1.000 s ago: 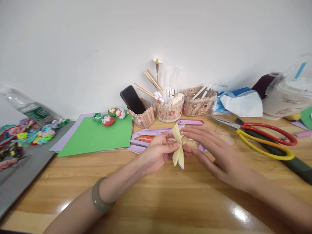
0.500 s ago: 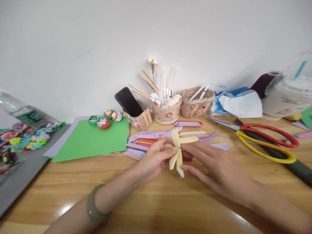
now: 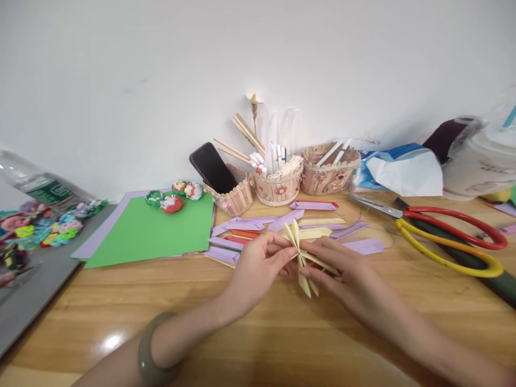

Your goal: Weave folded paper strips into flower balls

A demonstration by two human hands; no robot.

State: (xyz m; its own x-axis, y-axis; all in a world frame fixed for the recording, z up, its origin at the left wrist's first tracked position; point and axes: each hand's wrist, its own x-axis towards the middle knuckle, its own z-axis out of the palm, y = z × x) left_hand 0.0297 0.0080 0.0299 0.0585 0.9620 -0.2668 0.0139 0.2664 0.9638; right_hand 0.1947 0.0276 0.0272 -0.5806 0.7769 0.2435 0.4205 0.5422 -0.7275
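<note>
A bundle of folded yellow paper strips [image 3: 304, 279], fanned out around a pinched middle, is held just above the wooden table. My left hand [image 3: 262, 269] pinches its middle between thumb and fingertips. From the other side, my right hand [image 3: 342, 269] grips the strips, with thumb below and fingers above; one strip points right between them. Some fingertips are hidden behind the paper. Folded purple strips [image 3: 245, 224] lie behind my hands among yellow and red ones, and a lone purple strip [image 3: 365, 246] is by my right hand.
Red-and-yellow-handled scissors [image 3: 447, 231] lie at right, near a plastic cup [image 3: 479, 161]. Decorated wooden baskets [image 3: 278, 188] stand along the wall, one with a phone [image 3: 213, 166]. Green paper [image 3: 157, 231] carrying paper flowers lies left, beside a grey board [image 3: 48, 285] with colourful trinkets.
The yellow bundle has turned and now shows its strips more edge-on. My right fingers have closed in from a looser, stretched pose onto the strips. My left hand keeps its pinch.
</note>
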